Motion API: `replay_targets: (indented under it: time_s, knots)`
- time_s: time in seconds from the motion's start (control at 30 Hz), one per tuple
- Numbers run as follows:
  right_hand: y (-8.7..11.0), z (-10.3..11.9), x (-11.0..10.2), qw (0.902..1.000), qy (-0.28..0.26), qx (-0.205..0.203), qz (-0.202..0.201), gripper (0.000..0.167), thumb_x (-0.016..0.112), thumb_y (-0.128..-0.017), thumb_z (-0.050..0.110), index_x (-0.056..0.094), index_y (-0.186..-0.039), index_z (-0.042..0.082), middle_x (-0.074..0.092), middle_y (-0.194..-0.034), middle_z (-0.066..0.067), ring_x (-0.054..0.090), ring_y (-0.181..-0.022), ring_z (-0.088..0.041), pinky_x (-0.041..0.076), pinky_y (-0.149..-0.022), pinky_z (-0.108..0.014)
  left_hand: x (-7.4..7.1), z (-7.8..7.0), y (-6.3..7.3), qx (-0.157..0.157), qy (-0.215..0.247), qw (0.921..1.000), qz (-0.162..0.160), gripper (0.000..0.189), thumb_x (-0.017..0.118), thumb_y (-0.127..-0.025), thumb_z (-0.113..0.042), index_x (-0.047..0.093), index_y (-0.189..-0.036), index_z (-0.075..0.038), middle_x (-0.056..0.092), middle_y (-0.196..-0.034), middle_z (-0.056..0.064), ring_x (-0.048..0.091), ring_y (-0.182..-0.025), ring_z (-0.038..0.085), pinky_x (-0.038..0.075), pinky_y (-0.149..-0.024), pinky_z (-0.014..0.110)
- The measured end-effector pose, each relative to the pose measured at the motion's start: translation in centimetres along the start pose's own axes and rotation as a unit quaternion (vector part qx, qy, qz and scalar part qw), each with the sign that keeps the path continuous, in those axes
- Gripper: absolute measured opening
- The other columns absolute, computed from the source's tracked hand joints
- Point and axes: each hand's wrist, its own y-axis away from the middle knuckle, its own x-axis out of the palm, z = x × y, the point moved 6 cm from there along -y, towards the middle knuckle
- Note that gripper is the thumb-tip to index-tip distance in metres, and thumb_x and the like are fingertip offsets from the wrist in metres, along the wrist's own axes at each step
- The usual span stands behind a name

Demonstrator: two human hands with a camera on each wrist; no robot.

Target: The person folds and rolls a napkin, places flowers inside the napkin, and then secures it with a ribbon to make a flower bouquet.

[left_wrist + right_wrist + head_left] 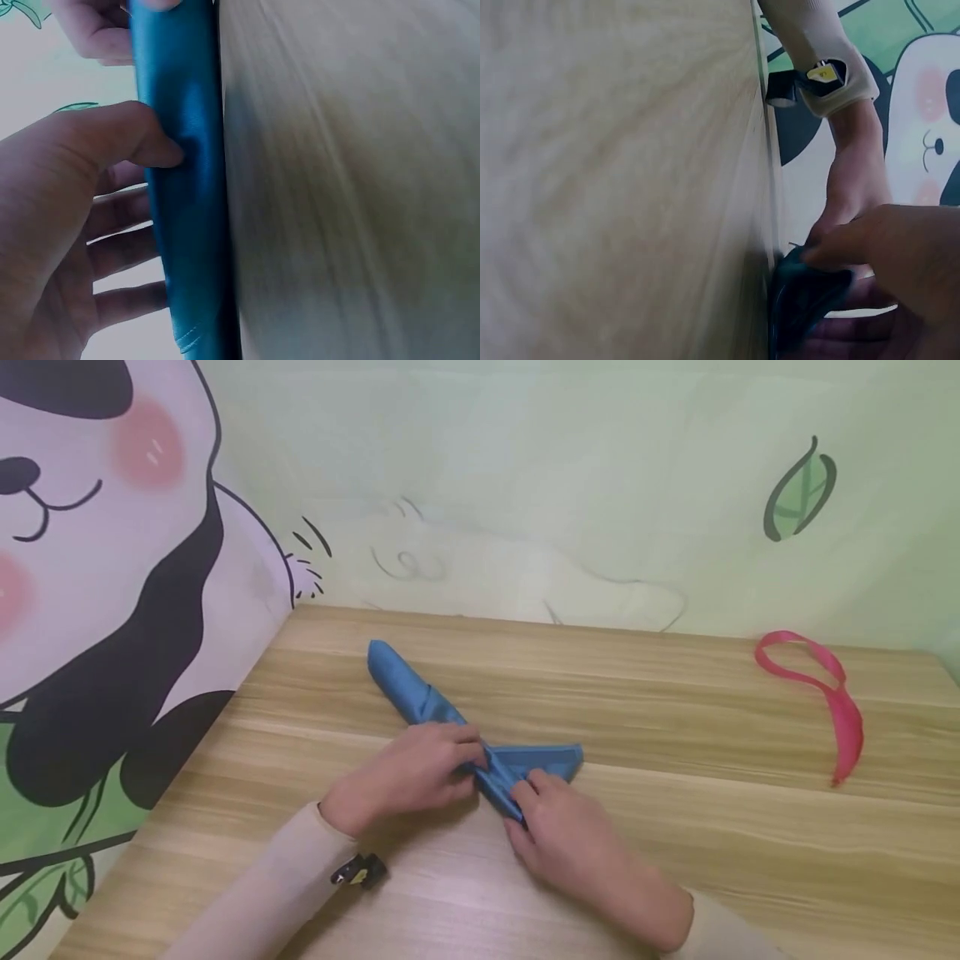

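Pale sleeves (pixel 273 868) lead to left hand (pixel 420 768) and right hand (pixel 573 835), both pinching the rolled blue cloth (pixel 401 682), slantwise on the tabletop (pixel 720 852): looks light, soft, probably slippery; best gripped across the roll, thumb against fingers.

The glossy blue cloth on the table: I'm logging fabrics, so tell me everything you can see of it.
The glossy blue cloth, satin-like in look, is rolled into a narrow tube lying diagonally on the wood-grain table, far end leftward. A triangular flap with a hem-like border sticks out rightward, loose. The left wrist view shows some stitching. The person's left hand grips the roll's middle, their right hand the near end.
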Motion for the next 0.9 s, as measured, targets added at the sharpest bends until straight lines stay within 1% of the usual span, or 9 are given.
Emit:
replay_targets:
  time_s: [0.07,0.13,0.3,0.43,0.53,0.63,0.73,0.83,0.9]
  knots:
    - [-0.2,-0.4,-0.1,0.9988,-0.042,0.023,-0.011,0.016,0.076,-0.094,0.015,0.067,-0.100,0.003,0.058,-0.085,-0.001,0.055,-0.074,-0.013,0.052,-0.061,-0.031,-0.1,0.1,0.0,0.002,-0.006,0.9999,-0.012,0.013,0.075,-0.088,-0.015,0.075,-0.099,-0.010,0.071,-0.101,0.001,0.068,-0.091,0.019,0.057,-0.088,0.038]
    - [-0.3,-0.8,0.1,0.9933,-0.104,0.050,-0.009,0.013,0.074,-0.095,0.010,0.068,-0.104,0.003,0.062,-0.084,0.000,0.056,-0.071,-0.011,0.051,-0.059,-0.028,-0.1,0.3,0.1,-0.004,-0.007,0.9999,-0.014,0.011,0.073,-0.089,-0.017,0.072,-0.098,-0.010,0.071,-0.097,0.001,0.068,-0.092,0.020,0.054,-0.097,0.043]
    - [-0.3,-1.8,0.5,0.9620,-0.253,0.101,-0.004,0.026,0.069,-0.097,0.002,0.064,-0.122,0.002,0.073,-0.093,-0.006,0.060,-0.071,-0.007,0.052,-0.059,-0.024,0.0,0.9,0.0,-0.042,0.003,0.9991,0.000,0.010,0.064,-0.094,-0.020,0.064,-0.098,-0.012,0.069,-0.095,0.001,0.069,-0.099,0.021,0.039,-0.117,0.056]
    - [-0.3,-2.1,0.6,0.9485,-0.298,0.106,-0.014,0.033,0.069,-0.095,-0.003,0.058,-0.126,0.002,0.074,-0.104,-0.012,0.064,-0.076,-0.009,0.056,-0.064,-0.025,0.1,1.0,0.0,-0.065,0.004,0.9977,0.014,0.012,0.061,-0.095,-0.024,0.063,-0.100,-0.013,0.066,-0.093,-0.002,0.065,-0.092,0.019,0.048,-0.107,0.050]
    - [-0.4,-2.1,0.8,0.9435,-0.313,0.108,-0.003,0.031,0.068,-0.095,-0.002,0.057,-0.124,0.002,0.072,-0.101,-0.009,0.063,-0.075,-0.009,0.055,-0.063,-0.026,0.2,1.0,0.0,-0.071,-0.001,0.9972,0.022,0.010,0.063,-0.094,-0.026,0.062,-0.097,-0.016,0.060,-0.085,-0.006,0.058,-0.081,0.016,0.053,-0.090,0.043]
    - [-0.4,-2.1,0.9,0.9376,-0.328,0.113,0.018,0.026,0.068,-0.096,0.001,0.060,-0.121,0.001,0.072,-0.097,-0.006,0.062,-0.073,-0.008,0.054,-0.061,-0.026,0.3,0.9,-0.1,-0.071,-0.003,0.9971,0.026,0.011,0.065,-0.092,-0.027,0.063,-0.095,-0.017,0.060,-0.084,-0.007,0.056,-0.079,0.015,0.053,-0.088,0.042]
    - [-0.4,-2.1,1.0,0.9418,-0.314,0.115,0.033,0.023,0.069,-0.097,0.004,0.064,-0.119,0.002,0.071,-0.092,-0.002,0.059,-0.069,-0.007,0.051,-0.058,-0.025,0.5,0.8,-0.2,-0.068,-0.004,0.9971,0.032,0.014,0.069,-0.091,-0.028,0.068,-0.099,-0.017,0.067,-0.091,-0.004,0.063,-0.091,0.020,0.049,-0.104,0.049]
    - [-0.4,-2.2,0.8,0.9566,-0.266,0.114,0.034,0.021,0.074,-0.095,0.006,0.068,-0.115,0.004,0.068,-0.089,0.002,0.057,-0.068,-0.007,0.049,-0.058,-0.025,0.8,0.7,-0.2,-0.061,-0.007,0.9974,0.038,0.018,0.071,-0.093,-0.028,0.072,-0.106,-0.016,0.072,-0.107,0.002,0.066,-0.111,0.027,0.036,-0.117,0.061]
    - [-0.4,-2.2,0.8,0.9675,-0.225,0.111,0.029,0.020,0.077,-0.092,0.006,0.070,-0.111,0.005,0.066,-0.087,0.003,0.056,-0.070,-0.007,0.049,-0.060,-0.025,1.0,0.7,-0.2,-0.057,-0.009,0.9977,0.035,0.018,0.074,-0.095,-0.028,0.073,-0.108,-0.016,0.072,-0.114,0.003,0.064,-0.119,0.030,0.030,-0.118,0.067]
